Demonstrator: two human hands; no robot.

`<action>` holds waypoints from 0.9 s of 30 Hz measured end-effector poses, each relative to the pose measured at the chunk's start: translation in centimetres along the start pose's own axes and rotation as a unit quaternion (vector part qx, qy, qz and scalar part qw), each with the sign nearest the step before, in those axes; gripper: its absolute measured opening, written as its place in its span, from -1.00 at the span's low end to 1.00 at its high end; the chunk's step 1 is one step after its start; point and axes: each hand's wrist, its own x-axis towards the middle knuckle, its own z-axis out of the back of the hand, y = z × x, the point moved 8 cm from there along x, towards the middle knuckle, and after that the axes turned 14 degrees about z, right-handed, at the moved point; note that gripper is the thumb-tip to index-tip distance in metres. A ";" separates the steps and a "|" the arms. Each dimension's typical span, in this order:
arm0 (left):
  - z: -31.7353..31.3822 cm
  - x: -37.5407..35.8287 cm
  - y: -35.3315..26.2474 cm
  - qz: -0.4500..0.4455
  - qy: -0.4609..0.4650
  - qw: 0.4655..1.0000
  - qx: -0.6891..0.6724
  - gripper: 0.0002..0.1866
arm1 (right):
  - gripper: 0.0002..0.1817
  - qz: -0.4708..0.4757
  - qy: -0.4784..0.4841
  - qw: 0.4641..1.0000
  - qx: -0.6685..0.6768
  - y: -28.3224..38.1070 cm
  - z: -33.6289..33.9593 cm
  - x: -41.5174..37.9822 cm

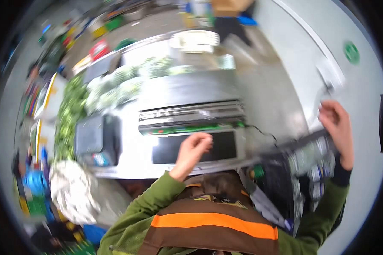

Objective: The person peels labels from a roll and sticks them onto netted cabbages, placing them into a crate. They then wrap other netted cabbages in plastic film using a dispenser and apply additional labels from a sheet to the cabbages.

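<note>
My left hand [194, 149] hovers over a black flat plate [223, 145] in a light frame, its fingers curled in and nothing visible in them. Just beyond the plate stands a wide metal machine [191, 91] with rollers and a green strip, which looks like a film wrapper. Out to the right, my right hand [337, 125] is raised near the wall, fingers bent but apart, with no object seen in it. Below that hand is a black crate [281, 170] with several clear-wrapped packs [312, 159]. Motion blurs both hands somewhat.
Pale green film-wrapped produce [123, 83] and leafy greens [70, 114] line the table's left side. A dark box-shaped device [95, 136] stands near the front. A white basket [195, 40] is at the back. A black cable [264, 132] runs off the machine's right side. A white sack [74, 191] is at lower left.
</note>
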 end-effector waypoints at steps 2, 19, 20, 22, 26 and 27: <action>1.9 0.4 -1.4 -0.018 0.015 0.998 -0.052 -0.82 | -0.60 0.035 0.103 0.993 0.035 3.3 -5.5 4.2; 43.2 10.4 -2.5 -0.023 -0.392 0.915 -0.091 -0.68 | 0.12 0.025 0.300 0.948 0.103 5.6 -64.1 33.3; 44.0 12.1 -2.5 -0.012 -0.395 0.914 -0.095 -0.68 | 0.12 0.020 0.310 0.945 0.102 5.4 -65.9 33.3; 45.4 16.5 -1.4 0.018 -0.366 0.917 -0.160 -0.60 | 0.11 0.073 0.345 0.934 0.051 5.6 -69.1 33.5; 53.6 21.1 -3.1 -0.081 -0.545 0.835 0.008 -0.37 | -0.06 0.357 0.207 0.907 -0.080 15.5 -69.4 33.8; 54.7 22.5 -2.3 -0.049 -0.536 0.839 -0.082 -0.36 | -0.09 0.394 0.237 0.887 -0.045 17.6 -71.1 33.5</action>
